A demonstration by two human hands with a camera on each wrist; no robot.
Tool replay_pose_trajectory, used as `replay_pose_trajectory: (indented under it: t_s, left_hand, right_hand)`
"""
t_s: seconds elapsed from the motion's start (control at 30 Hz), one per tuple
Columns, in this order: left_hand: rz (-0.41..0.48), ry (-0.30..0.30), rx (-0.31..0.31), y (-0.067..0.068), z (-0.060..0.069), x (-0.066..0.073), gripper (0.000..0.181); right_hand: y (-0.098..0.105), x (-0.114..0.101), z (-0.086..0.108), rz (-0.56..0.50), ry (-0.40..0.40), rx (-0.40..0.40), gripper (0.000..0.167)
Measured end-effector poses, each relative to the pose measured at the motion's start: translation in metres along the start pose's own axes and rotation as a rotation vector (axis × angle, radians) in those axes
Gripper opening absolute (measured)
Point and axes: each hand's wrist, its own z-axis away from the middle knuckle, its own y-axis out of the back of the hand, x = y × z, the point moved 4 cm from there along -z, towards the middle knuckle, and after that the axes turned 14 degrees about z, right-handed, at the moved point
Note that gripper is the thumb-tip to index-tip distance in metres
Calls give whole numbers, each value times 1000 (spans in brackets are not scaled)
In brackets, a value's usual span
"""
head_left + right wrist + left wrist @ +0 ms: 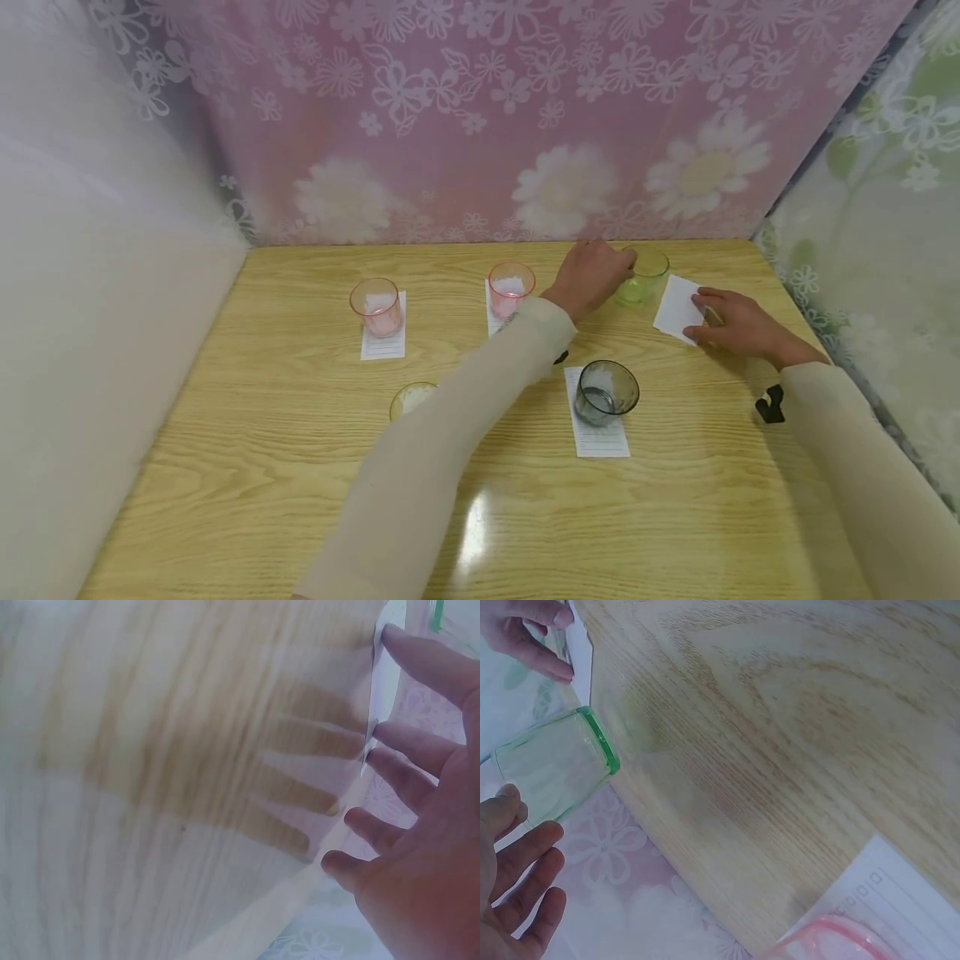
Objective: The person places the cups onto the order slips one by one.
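Note:
With thumb and index finger, my left hand [592,275] pinches a clear green glass cup [643,280] near the back right of the table. In the left wrist view the cup [555,765] is held by the end away from its thick green base, and the other fingers are loosely bent. To its right, my right hand [738,325] grips the edge of a white paper slip [678,307] between thumb and fingers. The slip looks tilted and partly raised off the table. In the right wrist view the paper [386,675] appears almost edge-on.
Two pink cups [381,318] [512,298] stand on lined paper slips at the back. Nearer the front, a dark grey cup [600,404] sits on a lined slip [604,443]. A yellow cup [408,398] is partly hidden by my left sleeve. Flowered cloth [450,142] hangs behind the table.

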Motion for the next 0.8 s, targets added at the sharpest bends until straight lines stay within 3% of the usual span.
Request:
replay_pose_trajectory:
  t_s: [0.17, 0.5, 0.8]
  left_hand:
    - [34, -16, 15, 3, 4, -3, 29]
    - [7, -21, 17, 9, 11, -4, 29]
    - [52, -18, -2, 12, 13, 0, 32]
  right_hand:
    - [0, -3, -3, -31, 17, -18, 86]
    - [-1, -13, -11, -131, 19, -55, 92]
    - [0, -26, -17, -96, 51, -69, 92]
